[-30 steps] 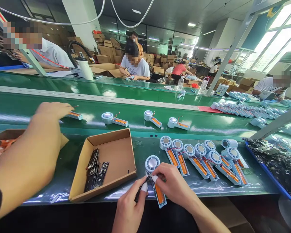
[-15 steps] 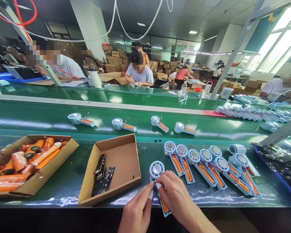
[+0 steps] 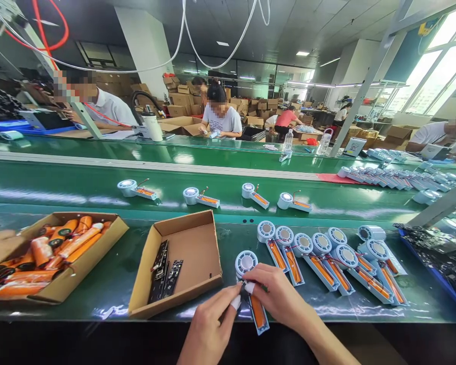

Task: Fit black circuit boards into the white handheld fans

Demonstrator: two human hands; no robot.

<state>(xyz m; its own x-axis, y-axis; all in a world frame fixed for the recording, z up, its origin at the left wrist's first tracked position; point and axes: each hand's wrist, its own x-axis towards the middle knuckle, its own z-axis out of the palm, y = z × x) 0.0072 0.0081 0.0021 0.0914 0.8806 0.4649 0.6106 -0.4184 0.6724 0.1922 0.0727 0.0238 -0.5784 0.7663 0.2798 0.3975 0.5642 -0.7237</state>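
A light-blue handheld fan body (image 3: 247,262) with a round head lies in front of me, an orange battery (image 3: 257,310) in its open handle. Both hands meet at the neck of this fan. My left hand (image 3: 213,317) is closed in a pinch, its fingertips touching those of the other hand. My right hand (image 3: 275,294) bends over the neck from the right, thumb and fingers pressed together. White covers show on some fingertips. Something small and dark is between the fingertips, too hidden to name. A tiny green bit shows beside my right hand.
Left stand a carton of orange batteries (image 3: 78,238), a hand (image 3: 0,248) over it, and a carton (image 3: 197,253) holding black circuit boards (image 3: 171,279). Several fan bodies (image 3: 321,243) lie right, near a blue tray (image 3: 437,284). More fans stand on the green belt (image 3: 231,203); people sit beyond.
Another person's hand has come in at the left over the battery carton. My hands stay at the fan's neck with fingers slightly shifted. The view has shifted a little.
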